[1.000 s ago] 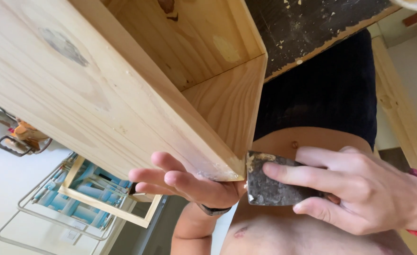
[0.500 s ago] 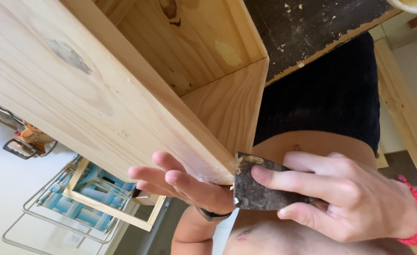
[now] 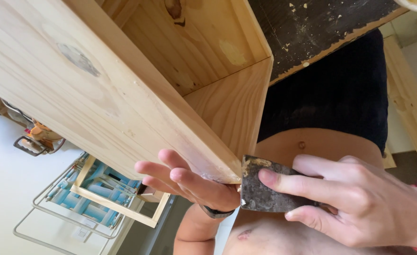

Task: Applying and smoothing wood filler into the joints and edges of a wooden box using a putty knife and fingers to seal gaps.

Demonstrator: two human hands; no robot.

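The right hand [image 3: 359, 203] grips a dark putty knife [image 3: 265, 189] against the pine box [image 3: 123, 85] corner; the left hand [image 3: 189, 182], fingers extended, supports it underneath, above a white floor [image 3: 5, 189] and a dark, speckled worktop [image 3: 312, 28].

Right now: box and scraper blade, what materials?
Open box: looks like unfinished pine, pale with visible grain and dark knots, pale filler patches. Scraper blade in right hand: likely steel, dark, tarnished, yellowish residue on its corner. Left hand supports the box corner.

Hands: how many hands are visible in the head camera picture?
2. The left hand is under the near bottom corner of the wooden box. The right hand holds a dark scraper blade against that corner, fingers on it.
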